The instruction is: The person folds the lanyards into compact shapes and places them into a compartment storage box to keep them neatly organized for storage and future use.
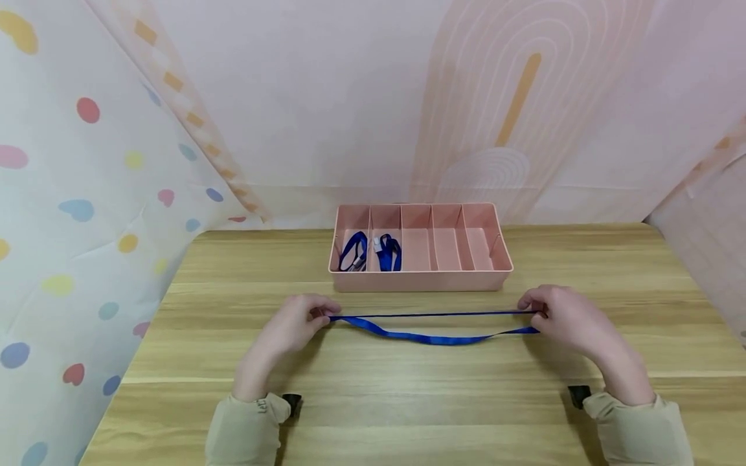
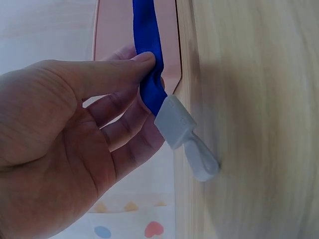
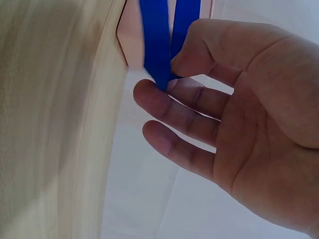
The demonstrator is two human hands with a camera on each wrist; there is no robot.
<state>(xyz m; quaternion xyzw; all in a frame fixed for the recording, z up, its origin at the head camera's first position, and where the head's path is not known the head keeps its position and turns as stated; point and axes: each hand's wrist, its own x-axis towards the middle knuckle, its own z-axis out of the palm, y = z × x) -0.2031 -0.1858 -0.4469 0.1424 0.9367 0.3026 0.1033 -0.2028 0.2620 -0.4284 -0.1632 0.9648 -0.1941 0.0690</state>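
A blue lanyard (image 1: 431,339) stretches between the two hands above the table, one strand taut and the other sagging toward the person. The left hand (image 1: 300,321) pinches one end between thumb and fingers. In the left wrist view a white plastic clip (image 2: 175,122) hangs from the lanyard just past that pinch. At the opposite end the right hand (image 1: 556,316) pinches the looped strap, and in the right wrist view the blue strap (image 3: 157,45) folds between thumb and fingers. Just behind the lanyard stands a pink divided box (image 1: 416,282).
Two coiled blue lanyards, one (image 1: 353,249) in the leftmost compartment and another (image 1: 389,252) in the second, lie in the box. The box stands on the wooden table (image 1: 431,414) near its back edge, before a patterned cloth backdrop (image 1: 326,97).
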